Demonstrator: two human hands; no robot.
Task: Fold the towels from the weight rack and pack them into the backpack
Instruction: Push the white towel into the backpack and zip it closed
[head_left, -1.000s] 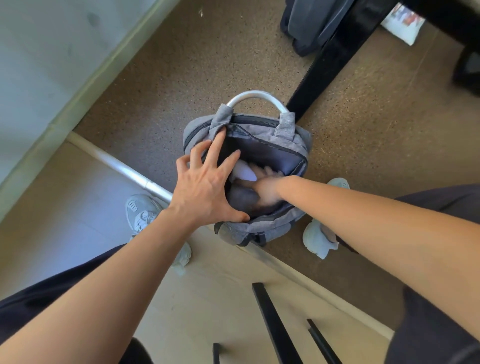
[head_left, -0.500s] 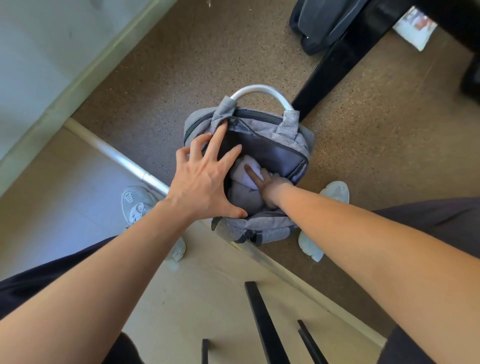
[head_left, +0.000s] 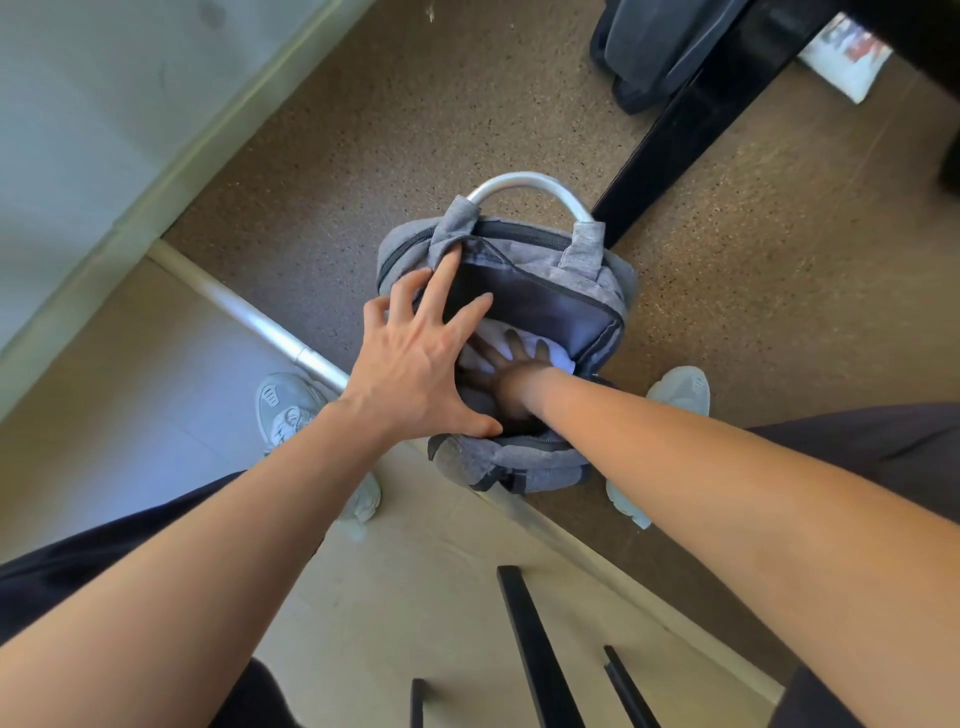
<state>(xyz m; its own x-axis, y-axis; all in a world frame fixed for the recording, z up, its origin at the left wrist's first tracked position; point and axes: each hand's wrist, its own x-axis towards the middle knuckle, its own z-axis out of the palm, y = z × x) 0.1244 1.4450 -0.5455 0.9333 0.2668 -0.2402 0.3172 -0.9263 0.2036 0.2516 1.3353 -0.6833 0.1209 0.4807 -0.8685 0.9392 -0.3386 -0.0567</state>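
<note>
The pale towel (head_left: 560, 352) is sitting deep inside the grey backpack (head_left: 519, 462), which is standing on the brown floor (head_left: 415, 130) between two pale shoes (head_left: 288, 410). The right hand (head_left: 511, 366) is pressing down on it with flat, spread fingers, not grabbing. The left hand (head_left: 421, 364) is stretching wide, fingers straight, pushing the bag's mouth open. The towel is looking soft, light and squashy, so pushing on its middle is probably best.
</note>
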